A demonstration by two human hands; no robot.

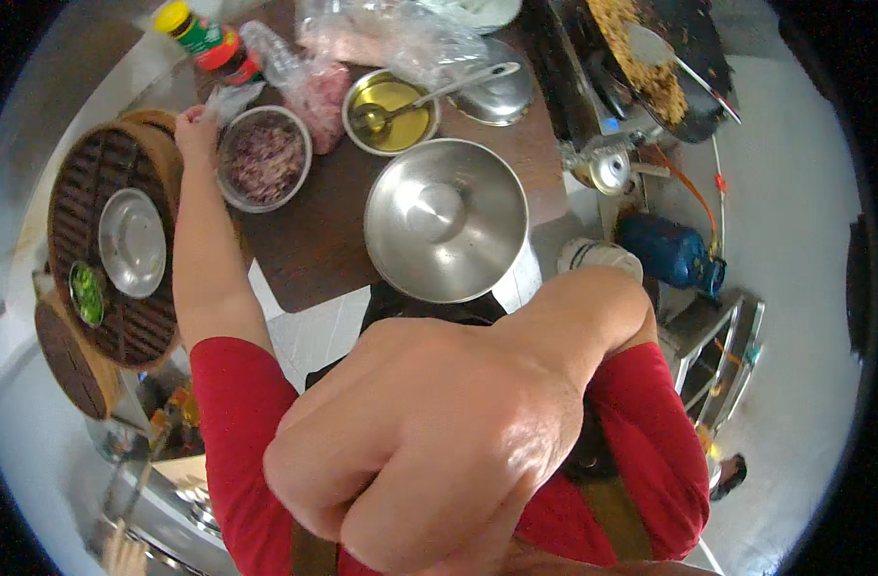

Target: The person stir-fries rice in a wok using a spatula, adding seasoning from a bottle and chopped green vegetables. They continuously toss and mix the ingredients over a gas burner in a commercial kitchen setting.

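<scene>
My left hand (196,135) is stretched forward to the far left of the table, between a bamboo steamer (115,169) and a bowl of chopped purplish filling (266,160). Its fingers are bent beside a crumpled piece of clear plastic (234,102); whether they grip it is unclear. Very near the camera, my right hand (439,425) fills the lower middle with its back towards me. Those fingers curl under, and their tips and palm are hidden. Beyond it, a wide stainless steel bowl (446,216) with nothing in it sits at the table's near edge.
A metal bowl of yellow oil (403,104) holds a ladle (439,93). Behind are bagged pink meat (324,101), a yellow-capped jar (212,47) and a metal lid (493,90). At right stand a wok of brown food (662,79) and a blue gas cylinder (666,248).
</scene>
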